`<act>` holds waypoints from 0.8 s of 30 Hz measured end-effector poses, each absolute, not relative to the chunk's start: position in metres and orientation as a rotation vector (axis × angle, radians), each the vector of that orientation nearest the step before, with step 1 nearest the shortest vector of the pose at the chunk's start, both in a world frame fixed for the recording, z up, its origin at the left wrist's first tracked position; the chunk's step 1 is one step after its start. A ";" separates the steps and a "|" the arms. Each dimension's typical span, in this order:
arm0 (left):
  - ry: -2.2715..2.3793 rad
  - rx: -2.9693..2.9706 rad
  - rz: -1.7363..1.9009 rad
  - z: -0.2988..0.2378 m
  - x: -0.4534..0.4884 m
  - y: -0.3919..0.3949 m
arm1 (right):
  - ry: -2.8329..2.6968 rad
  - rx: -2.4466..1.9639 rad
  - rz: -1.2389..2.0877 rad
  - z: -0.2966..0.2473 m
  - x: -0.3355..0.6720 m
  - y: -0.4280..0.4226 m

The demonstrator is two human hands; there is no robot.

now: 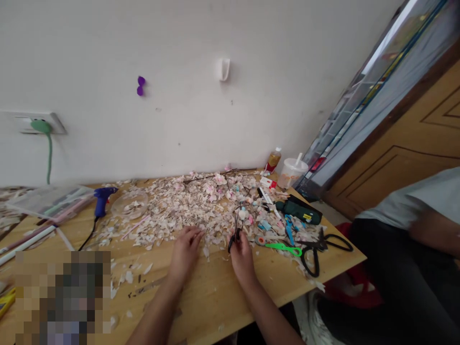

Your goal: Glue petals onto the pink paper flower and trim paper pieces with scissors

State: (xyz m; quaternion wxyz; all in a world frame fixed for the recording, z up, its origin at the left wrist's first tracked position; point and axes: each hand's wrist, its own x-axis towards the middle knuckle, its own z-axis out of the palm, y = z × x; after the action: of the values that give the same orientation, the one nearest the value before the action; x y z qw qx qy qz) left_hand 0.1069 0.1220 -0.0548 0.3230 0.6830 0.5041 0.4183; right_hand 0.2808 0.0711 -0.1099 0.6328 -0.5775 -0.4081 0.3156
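My right hand grips a small pair of black-handled scissors, blades pointing up and away over the scrap pile. My left hand rests at the near edge of a wide heap of pale pink and white scraps, fingers stretched forward onto the pieces, holding nothing I can make out. Both hands lie close together on the wooden table.
A blue glue gun with a black cord stands at the left by a clear dish. Green-handled scissors, large black scissors, a dark pouch, a bottle and a cup sit right. Another person sits at the right.
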 end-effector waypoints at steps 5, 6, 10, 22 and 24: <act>1.124 0.991 1.121 -0.061 0.109 0.127 | -1.315 -1.466 0.403 -0.102 0.274 0.068; 1.070 0.867 1.133 -0.062 0.109 0.127 | -1.406 -1.494 0.344 -0.100 0.274 0.068; 0.980 0.559 1.124 -0.063 0.108 0.128 | -1.551 -1.572 0.267 -0.098 0.272 0.067; 0.950 0.556 1.212 -0.056 0.107 0.125 | -1.785 -1.710 0.281 -0.083 0.267 0.064; 0.964 0.596 1.226 -0.057 0.108 0.125 | -1.776 -1.696 0.305 -0.083 0.268 0.065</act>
State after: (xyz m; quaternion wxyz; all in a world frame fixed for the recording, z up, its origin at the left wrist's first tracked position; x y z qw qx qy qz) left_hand 0.1078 0.1252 -0.0566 0.6715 0.2644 0.4279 0.5442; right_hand 0.2681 0.0651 -0.0830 0.3275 -0.6475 -0.6782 0.1165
